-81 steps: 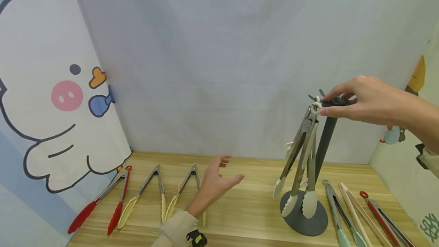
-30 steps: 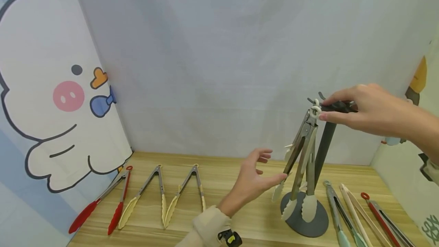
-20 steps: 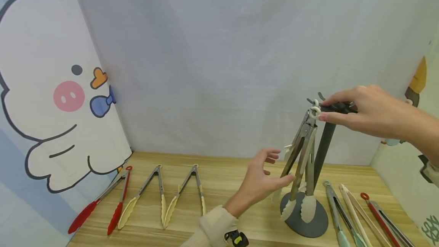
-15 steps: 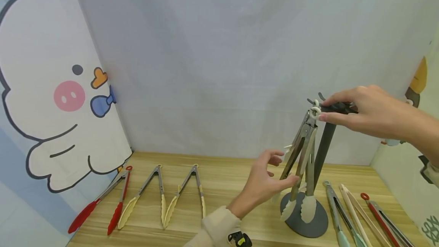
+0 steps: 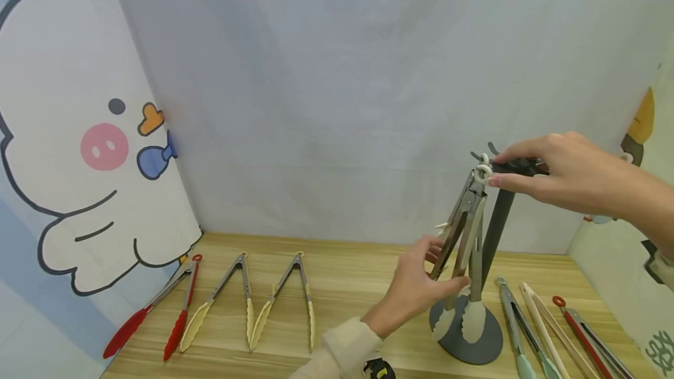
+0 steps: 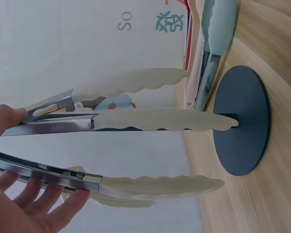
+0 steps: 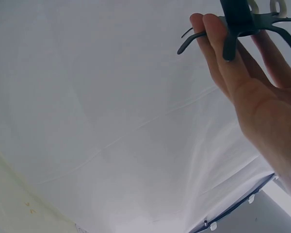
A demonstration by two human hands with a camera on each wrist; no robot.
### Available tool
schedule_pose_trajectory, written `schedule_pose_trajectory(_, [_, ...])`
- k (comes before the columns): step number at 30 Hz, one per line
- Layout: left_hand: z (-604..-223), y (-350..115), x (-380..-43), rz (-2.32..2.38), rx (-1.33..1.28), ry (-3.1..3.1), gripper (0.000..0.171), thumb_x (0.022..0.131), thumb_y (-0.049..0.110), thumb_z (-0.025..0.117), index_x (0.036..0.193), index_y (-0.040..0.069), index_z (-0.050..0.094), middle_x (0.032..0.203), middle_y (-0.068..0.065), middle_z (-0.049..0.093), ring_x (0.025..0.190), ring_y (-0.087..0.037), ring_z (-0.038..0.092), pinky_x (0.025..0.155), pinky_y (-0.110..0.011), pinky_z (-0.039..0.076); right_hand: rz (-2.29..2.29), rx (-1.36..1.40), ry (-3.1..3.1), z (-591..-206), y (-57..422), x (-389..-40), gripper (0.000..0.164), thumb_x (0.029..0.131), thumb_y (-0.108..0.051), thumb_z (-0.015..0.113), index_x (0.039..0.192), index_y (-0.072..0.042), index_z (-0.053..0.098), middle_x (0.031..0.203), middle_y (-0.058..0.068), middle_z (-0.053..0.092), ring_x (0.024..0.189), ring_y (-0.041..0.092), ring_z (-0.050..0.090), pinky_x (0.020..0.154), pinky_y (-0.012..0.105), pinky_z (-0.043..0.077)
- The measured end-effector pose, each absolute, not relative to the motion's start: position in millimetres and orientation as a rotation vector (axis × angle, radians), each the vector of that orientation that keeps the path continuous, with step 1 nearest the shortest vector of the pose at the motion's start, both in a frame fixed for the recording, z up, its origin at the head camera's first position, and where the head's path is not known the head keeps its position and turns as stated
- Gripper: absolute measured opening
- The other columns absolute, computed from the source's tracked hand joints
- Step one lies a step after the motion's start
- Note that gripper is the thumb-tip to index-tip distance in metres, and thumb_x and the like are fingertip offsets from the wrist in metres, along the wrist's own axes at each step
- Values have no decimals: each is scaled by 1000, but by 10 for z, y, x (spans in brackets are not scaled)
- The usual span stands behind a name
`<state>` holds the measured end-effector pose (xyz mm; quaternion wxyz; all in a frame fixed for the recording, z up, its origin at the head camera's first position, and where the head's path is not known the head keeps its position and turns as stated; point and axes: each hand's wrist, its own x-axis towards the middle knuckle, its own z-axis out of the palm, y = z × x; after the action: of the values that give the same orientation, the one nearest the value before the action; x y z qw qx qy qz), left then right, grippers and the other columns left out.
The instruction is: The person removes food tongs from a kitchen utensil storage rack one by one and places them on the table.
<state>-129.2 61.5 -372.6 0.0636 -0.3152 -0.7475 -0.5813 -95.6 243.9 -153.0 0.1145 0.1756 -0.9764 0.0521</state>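
Observation:
Several metal tongs (image 5: 470,199) with off-white scalloped tips hang by white rings from a dark grey utensil stand (image 5: 497,230). My right hand (image 5: 579,174) grips the stand's hooked top, the thumb tip beside a white ring. From below, the right wrist view has its fingers among the dark hooks (image 7: 281,34). My left hand (image 5: 409,294) is around the lower tong arms. In the left wrist view its thumb (image 6: 7,119) touches one metal arm and its fingers (image 6: 48,208) bear on another arm, with a gap between. The left fingers are partly hidden in the head view.
Spread red tongs (image 5: 128,332) and two pairs of yellow-tipped tongs (image 5: 196,329) lie on the wooden table at left. Mint-tipped tongs (image 5: 509,303), beige tongs (image 5: 539,309) and red-handled tongs (image 5: 584,332) lie right of the stand base (image 5: 487,347). A pale cloth wall (image 5: 326,104) stands behind.
My left hand has moved right from the middle of the table to the hanging tongs, and its fingers now meet their arms. My right hand stays at the stand's top, slightly lower.

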Motion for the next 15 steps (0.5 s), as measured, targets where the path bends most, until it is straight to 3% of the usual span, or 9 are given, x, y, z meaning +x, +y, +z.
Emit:
schedule_pose_trajectory(6, [-3756,613,-1289,-1752,-990,-2178,50,75,24,81,120,17,59,100,0,61,83,-5,58,60,-14,49,149,522,-2860,-1530,2435,-953,50,89,-38,65,121,1,62,115,28,60,92,39,62,71,55,47])
schedule_pose_trajectory(15, [-3761,541,-1296,-1646,-957,-2153,49,72,26,83,116,15,63,96,3,63,80,-5,59,62,-13,49,168,518,-2859,-1512,2417,-938,49,88,-36,67,120,1,63,109,26,63,83,29,63,67,50,48])
